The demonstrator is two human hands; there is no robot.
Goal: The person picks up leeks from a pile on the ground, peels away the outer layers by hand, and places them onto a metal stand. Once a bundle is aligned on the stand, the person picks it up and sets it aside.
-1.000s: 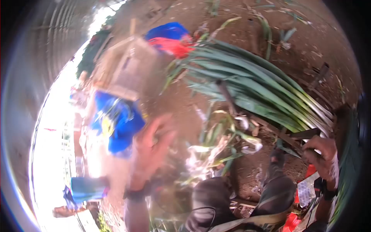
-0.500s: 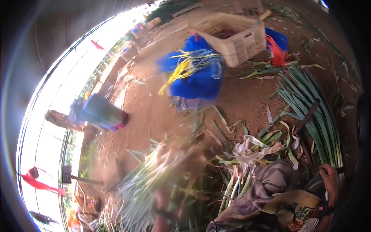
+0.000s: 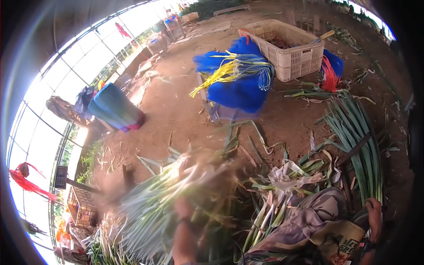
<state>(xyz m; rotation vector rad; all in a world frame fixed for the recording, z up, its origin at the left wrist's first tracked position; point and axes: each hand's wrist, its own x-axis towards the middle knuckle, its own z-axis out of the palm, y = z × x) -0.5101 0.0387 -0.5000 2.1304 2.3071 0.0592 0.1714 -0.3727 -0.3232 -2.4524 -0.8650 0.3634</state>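
Observation:
A large pile of green onions [image 3: 154, 201] with white roots lies on the ground in front of me, partly blurred. My left hand [image 3: 182, 210] reaches into it; motion blur and the stalks hide the fingers. At the right, a long neat bundle of green onions [image 3: 357, 145] stretches away from me across a dark flat strip [image 3: 355, 149]. My right hand [image 3: 373, 206] is closed at the near end of that bundle, beside my knee, with a band on the wrist. Loose stalks and peeled leaves [image 3: 287, 181] lie between the two hands.
A beige plastic crate [image 3: 300, 62] stands behind a blue-covered stand [image 3: 238, 95] bearing yellow and blue ties [image 3: 247, 66]. Red strings [image 3: 329, 75] hang nearby. To the left are a blue-green covered seat [image 3: 112, 106], a scale display [image 3: 61, 176] and a yellowish basket [image 3: 81, 205].
My view has shifted slightly, so the crate and stand appear farther right. My left forearm shows more fully over the pile. My right hand stays at the bundle's near end.

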